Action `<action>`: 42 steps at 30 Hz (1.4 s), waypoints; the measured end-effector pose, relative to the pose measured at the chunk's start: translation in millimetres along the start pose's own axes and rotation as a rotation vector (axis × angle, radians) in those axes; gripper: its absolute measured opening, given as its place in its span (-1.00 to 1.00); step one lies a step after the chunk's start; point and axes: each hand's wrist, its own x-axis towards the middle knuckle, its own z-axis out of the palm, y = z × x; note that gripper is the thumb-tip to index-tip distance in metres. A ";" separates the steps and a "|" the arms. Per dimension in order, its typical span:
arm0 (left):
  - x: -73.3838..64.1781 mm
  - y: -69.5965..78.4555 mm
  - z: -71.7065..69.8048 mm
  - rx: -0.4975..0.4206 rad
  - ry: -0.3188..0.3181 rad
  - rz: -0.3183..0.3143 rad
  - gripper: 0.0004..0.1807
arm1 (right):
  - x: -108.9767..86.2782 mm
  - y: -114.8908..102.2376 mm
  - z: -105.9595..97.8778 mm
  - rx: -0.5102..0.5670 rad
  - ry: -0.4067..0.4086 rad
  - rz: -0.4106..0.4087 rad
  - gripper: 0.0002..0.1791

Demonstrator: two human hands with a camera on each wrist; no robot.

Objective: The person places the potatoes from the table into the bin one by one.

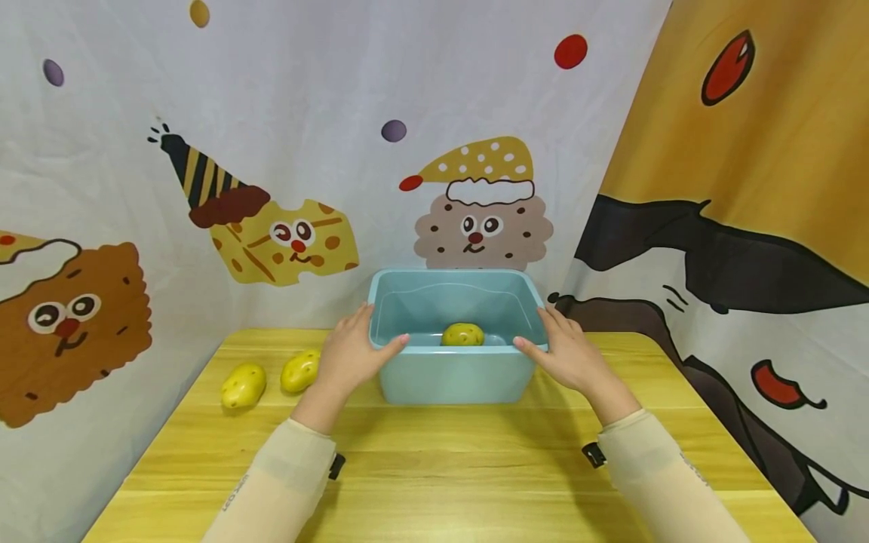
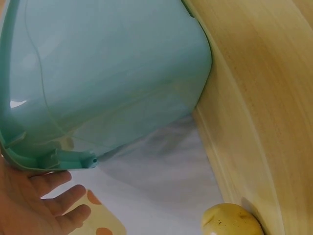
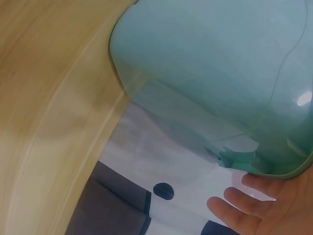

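A light blue plastic storage bin (image 1: 458,377) stands on the wooden table, with a yellow potato (image 1: 463,335) on its floor. My left hand (image 1: 353,351) grips the bin's left side near the front corner, its thumb on the front rim. At the opposite side my right hand (image 1: 569,351) holds it likewise, thumb over the rim. In the left wrist view, the fingers (image 2: 66,199) reach out just beneath the rim's edge. The right wrist view shows the other hand's fingers (image 3: 239,205) under the rim too.
Two more yellow potatoes lie left of the bin: one (image 1: 244,385) farther out, the other (image 1: 300,371) beside my left hand. Behind the wooden table (image 1: 434,467) hangs a white curtain (image 1: 305,90) with cartoon prints, and it runs down both sides.
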 end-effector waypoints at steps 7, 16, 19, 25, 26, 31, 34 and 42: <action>0.0 2.2 -1.9 -0.002 -0.001 -0.001 0.21 | 0.2 0.2 0.7 -0.001 0.000 0.006 0.07; -0.6 1.1 -2.1 -0.003 0.006 -0.002 0.19 | -0.2 0.3 2.4 0.002 0.005 0.005 0.07; -1.0 2.1 -2.7 -0.003 0.005 -0.002 0.19 | -0.3 -0.2 2.0 0.007 0.008 0.004 0.07; -2.7 2.5 -3.0 -0.003 0.013 0.002 0.18 | -0.6 -0.5 2.1 0.008 0.008 0.005 0.07; -3.0 2.0 -2.7 -0.002 0.016 0.004 0.18 | -0.7 -0.5 2.3 0.007 0.010 0.004 0.07; -4.5 -0.4 -1.3 0.001 0.030 0.012 0.17 | -0.5 0.1 3.8 0.014 0.014 0.003 0.06; -5.5 -1.9 -0.6 0.003 0.051 0.026 0.14 | -0.5 0.0 3.9 0.017 0.012 0.006 0.06; -8.6 -7.4 -0.5 0.005 0.125 0.081 -0.01 | -1.3 -2.3 2.0 0.015 0.011 0.007 0.06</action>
